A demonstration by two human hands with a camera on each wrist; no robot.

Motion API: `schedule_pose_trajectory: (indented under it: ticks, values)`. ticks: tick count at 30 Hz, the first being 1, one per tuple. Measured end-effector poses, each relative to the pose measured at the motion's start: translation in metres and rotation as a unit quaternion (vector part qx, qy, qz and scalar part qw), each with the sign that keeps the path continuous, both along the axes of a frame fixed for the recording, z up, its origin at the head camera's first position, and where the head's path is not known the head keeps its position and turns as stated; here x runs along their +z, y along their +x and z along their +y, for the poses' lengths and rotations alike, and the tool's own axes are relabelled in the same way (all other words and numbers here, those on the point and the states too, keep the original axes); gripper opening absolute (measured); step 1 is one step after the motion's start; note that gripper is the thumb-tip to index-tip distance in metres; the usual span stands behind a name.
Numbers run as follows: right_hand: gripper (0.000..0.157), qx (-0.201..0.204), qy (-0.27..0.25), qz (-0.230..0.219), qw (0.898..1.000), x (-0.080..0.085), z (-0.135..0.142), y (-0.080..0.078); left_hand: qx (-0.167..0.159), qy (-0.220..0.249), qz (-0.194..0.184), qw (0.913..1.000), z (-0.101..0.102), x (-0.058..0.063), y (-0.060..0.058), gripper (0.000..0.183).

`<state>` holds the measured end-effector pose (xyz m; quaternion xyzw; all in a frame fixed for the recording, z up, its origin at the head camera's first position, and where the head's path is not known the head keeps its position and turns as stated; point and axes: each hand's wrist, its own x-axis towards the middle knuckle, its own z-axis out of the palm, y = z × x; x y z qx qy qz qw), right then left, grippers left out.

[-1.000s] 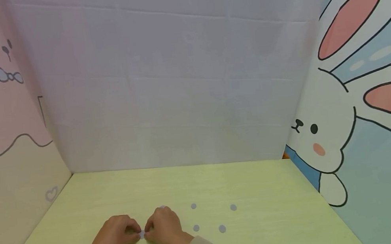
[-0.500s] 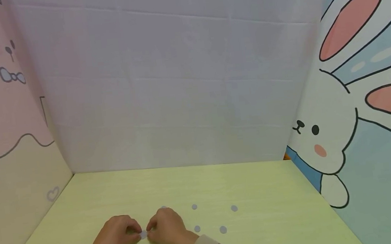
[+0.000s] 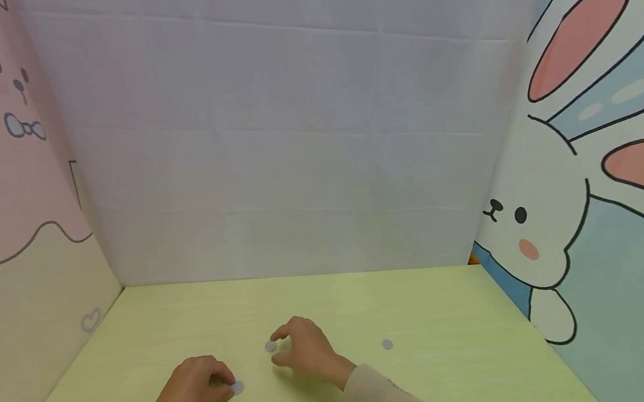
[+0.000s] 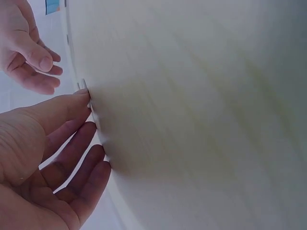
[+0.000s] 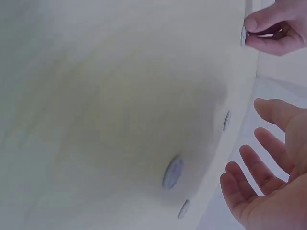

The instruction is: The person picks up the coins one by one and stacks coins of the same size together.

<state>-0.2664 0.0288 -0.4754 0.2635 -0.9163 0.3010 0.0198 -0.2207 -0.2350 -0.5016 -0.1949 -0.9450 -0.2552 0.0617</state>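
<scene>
Near the front left of the yellow-green tabletop (image 3: 192,306), my left hand (image 3: 191,386) pinches the edge of a small grey disc (image 3: 237,387), coin-like in shape, between thumb and fingertip. The left wrist view shows this disc (image 4: 84,85) edge-on, close against the surface. My right hand (image 3: 308,350) is raised slightly over the table with thumb and fingers spread and nothing between them. Just left of its index fingertip lies another grey disc (image 3: 270,346). The right wrist view has that hand (image 5: 268,167) relaxed, with a larger-looking disc (image 5: 172,171) lying flat beyond its fingers.
One more disc (image 3: 387,344) lies to the right of my right hand; that hand and sleeve (image 3: 386,397) cover others. A pale cloth wall (image 3: 291,132) closes the back. Cartoon-printed panels stand at the left (image 3: 15,194) and right (image 3: 629,260) edges.
My right hand has left the disc beside my left hand, moved right and slightly back, and spread its fingers. My left hand stays on its disc.
</scene>
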Motion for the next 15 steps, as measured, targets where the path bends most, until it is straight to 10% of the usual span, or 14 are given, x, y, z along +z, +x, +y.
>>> schedule_pose_trajectory:
  ticks: [15]
  values:
    - [0.040,-0.002,0.060,0.020,0.998,-0.013,0.005,-0.024,0.012,-0.001,0.008,0.9999,0.001,-0.002,0.001,0.017]
